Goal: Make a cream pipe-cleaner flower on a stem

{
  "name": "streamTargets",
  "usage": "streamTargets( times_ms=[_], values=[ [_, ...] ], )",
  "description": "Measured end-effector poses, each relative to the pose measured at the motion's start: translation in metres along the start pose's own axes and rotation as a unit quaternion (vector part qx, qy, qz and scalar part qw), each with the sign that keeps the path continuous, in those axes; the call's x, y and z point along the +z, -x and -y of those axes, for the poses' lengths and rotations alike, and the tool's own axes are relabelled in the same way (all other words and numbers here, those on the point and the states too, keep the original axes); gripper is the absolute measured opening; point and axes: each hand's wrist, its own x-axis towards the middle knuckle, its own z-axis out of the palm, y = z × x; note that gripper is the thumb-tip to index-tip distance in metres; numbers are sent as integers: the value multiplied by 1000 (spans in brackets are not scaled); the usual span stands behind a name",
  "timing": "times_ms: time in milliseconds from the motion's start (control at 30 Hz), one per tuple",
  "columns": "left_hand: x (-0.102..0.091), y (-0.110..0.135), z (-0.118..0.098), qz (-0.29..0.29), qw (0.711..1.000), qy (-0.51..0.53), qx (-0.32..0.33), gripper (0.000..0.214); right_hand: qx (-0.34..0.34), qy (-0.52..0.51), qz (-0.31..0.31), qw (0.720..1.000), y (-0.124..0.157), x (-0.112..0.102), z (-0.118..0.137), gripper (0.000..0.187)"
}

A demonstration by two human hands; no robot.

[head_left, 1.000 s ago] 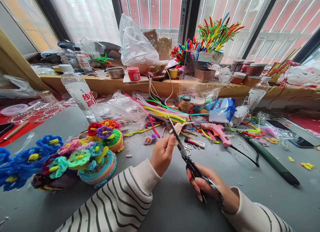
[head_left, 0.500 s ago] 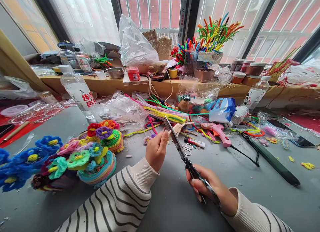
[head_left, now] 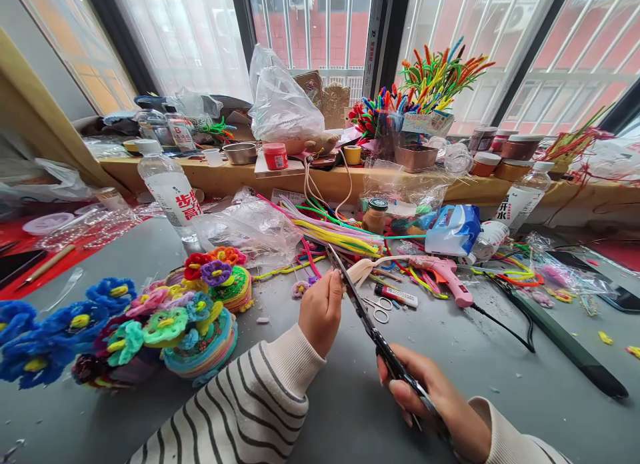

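We hold long black-handled metal scissors (head_left: 369, 327) in our right hand (head_left: 444, 389); left of them, our left hand (head_left: 321, 312) pinches a cream-coloured stemmed piece (head_left: 361, 272); a pink plastic glue gun (head_left: 453, 281) lies to their right.

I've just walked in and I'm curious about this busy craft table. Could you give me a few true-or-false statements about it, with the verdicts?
1. The right hand holds the large scissors. True.
2. The left hand holds the pink glue gun. False: the glue gun lies on the table; that hand grips a pale piece beside the blades.
3. A smaller pair of scissors lies on the table. True.
4. The fuzzy blue flowers are to the right of the large scissors. False: they are to the left in this view.
5. A bunch of colourful fuzzy stems stands on the ledge by the window. True.
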Motion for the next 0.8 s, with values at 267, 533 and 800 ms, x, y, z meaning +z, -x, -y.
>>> streamTargets(
  times_ms=[267,533,800],
  values=[
    [-2,-1,-1,14,999,-27,27,28,-5,17,13,1000,0,-2,3,41],
    [-3,2,0,0,996,-77,46,28,17,23,12,1000,-2,-3,2,44],
    [-5,2,-2,16,995,-83,56,29,3,7,45,999,0,-7,4,46]
  ],
)
